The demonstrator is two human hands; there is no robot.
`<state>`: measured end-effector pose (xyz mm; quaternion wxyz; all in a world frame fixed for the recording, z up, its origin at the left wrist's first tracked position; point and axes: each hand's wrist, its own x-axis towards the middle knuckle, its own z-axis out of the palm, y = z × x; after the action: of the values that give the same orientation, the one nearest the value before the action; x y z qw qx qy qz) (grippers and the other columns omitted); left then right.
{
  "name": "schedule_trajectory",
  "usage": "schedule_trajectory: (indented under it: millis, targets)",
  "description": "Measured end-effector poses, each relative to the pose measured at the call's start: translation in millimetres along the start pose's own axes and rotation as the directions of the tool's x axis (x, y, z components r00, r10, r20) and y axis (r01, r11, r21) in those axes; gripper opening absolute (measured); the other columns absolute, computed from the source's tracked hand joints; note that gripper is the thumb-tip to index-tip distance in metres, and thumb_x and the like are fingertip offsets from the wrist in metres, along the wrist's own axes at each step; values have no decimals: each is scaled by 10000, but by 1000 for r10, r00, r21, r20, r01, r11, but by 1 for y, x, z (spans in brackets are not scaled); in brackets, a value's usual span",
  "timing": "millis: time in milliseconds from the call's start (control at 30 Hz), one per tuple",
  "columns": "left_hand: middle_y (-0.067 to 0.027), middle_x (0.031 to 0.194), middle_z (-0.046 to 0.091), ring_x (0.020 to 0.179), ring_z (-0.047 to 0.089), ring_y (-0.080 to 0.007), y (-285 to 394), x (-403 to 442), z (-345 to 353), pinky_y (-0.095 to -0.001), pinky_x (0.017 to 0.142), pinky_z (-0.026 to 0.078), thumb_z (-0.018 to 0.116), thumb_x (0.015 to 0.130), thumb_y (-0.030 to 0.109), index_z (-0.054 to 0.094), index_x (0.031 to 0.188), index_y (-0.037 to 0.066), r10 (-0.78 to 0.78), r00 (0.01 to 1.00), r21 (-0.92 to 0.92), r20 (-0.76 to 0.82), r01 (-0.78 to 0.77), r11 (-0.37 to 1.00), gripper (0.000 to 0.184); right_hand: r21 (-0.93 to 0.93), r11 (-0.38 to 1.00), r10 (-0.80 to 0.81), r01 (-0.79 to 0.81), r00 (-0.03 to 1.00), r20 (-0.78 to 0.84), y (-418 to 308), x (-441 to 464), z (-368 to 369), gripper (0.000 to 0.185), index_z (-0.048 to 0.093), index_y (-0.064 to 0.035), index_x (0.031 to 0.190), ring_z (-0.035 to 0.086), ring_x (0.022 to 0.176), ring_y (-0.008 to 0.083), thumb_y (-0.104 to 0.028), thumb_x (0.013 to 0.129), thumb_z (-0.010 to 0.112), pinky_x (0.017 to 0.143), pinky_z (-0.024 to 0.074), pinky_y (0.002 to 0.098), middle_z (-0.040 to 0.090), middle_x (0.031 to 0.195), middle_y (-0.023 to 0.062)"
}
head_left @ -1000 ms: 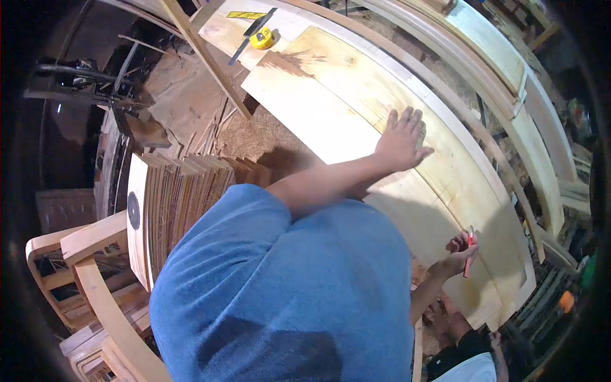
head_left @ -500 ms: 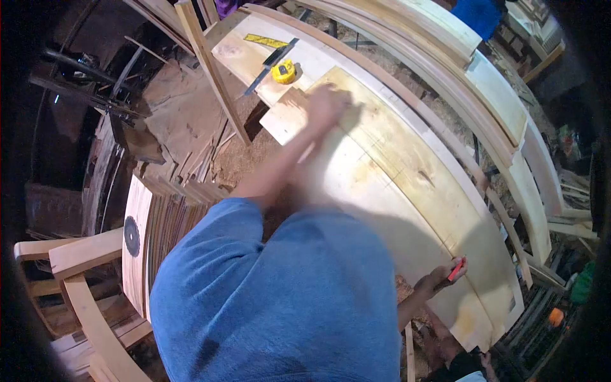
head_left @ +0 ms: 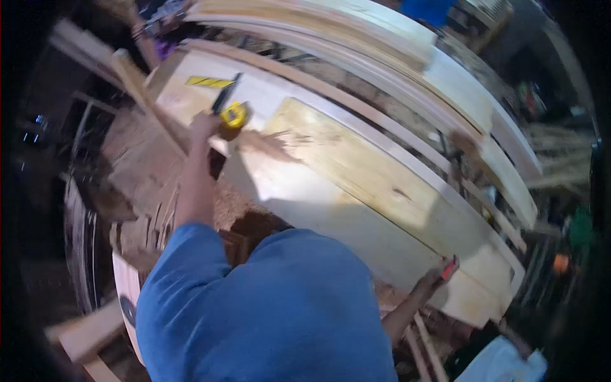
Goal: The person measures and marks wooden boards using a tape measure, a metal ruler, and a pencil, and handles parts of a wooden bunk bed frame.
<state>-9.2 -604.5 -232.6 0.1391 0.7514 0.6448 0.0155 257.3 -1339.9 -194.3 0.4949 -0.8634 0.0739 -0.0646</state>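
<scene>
Red tool (head_left: 450,268): closed in my right hand's (head_left: 436,276) fingers at the boards' (head_left: 356,169) right part, apparently leaving the other free to reach.
Left hand (head_left: 205,125): off the boards' left end, beside tape measure (head_left: 235,115) and square (head_left: 223,99); blurred, finger spread I cannot tell.
Desk (head_left: 264,92): pale, beneath the boards.
Room: timbers (head_left: 331,46) beyond the boards, sawdust (head_left: 238,205) this side.

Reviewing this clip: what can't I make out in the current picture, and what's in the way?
All in the head view:
- Left hand: blurred, so whether it has a grip on the dark bar is unclear.
- Yellow tape measure: any markings are too small and blurred.
- Red tool: partly covered by the right hand and blurred; exact type unclear.
- Person in white, lower right: cut off by the bottom edge.
</scene>
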Motion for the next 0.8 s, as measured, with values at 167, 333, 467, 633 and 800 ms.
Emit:
schedule_trajectory:
  millis: [167, 333, 467, 633, 800]
  targets:
    - [-259, 1028, 699, 1059, 662, -412, -19, -38, -2, -494, 905, 541, 729, 829, 414, 712, 1068, -4, 160, 971, 198, -177, -124, 972, 482, 10, 1000, 6, -5, 996, -90, 13, 9, 8, 421, 489, -15, 1385, 549, 1131, 269, -286, 1065, 457, 1031, 398, 355, 584, 1247, 146]
    - [-274, 995, 692, 1046, 660, -430, -61, -37, 20, -509, 885, 526, 706, 853, 310, 688, 1108, -6, 344, 916, 116, -206, -326, 938, 406, -65, 997, 24, -31, 994, -103, -6, 0, 11, 480, 493, -37, 1381, 551, 1162, 273, -396, 1066, 450, 1035, 402, 362, 593, 1246, 173]
    - [-271, 961, 705, 970, 685, -406, -50, -67, 7, -472, 863, 525, 683, 910, 295, 681, 1099, -19, 242, 965, -120, -99, -253, 960, 367, -30, 999, 36, -39, 994, -102, 1, 1, 8, 428, 485, -44, 1382, 535, 1026, 222, -339, 1076, 435, 957, 417, 336, 573, 1086, 102]
    - [-263, 1001, 713, 978, 696, -410, -65, -76, 12, -470, 855, 526, 553, 1007, 321, 683, 1108, -10, 286, 952, -153, -113, -301, 941, 370, -79, 997, 17, -22, 998, -63, -1, -4, 8, 452, 479, -54, 1389, 573, 1065, 265, -375, 1083, 394, 975, 432, 374, 597, 1128, 150]
    - [54, 594, 362, 449, 345, -60, -43, -126, -16, -243, 400, 267, 476, 1070, 309, 647, 1229, 48, 119, 977, -631, 180, 22, 776, 350, -85, 991, 94, -103, 990, -103, -10, 9, 8, 417, 504, -51, 1343, 607, 1040, 266, -345, 1061, 420, 944, 469, 394, 629, 1133, 154]
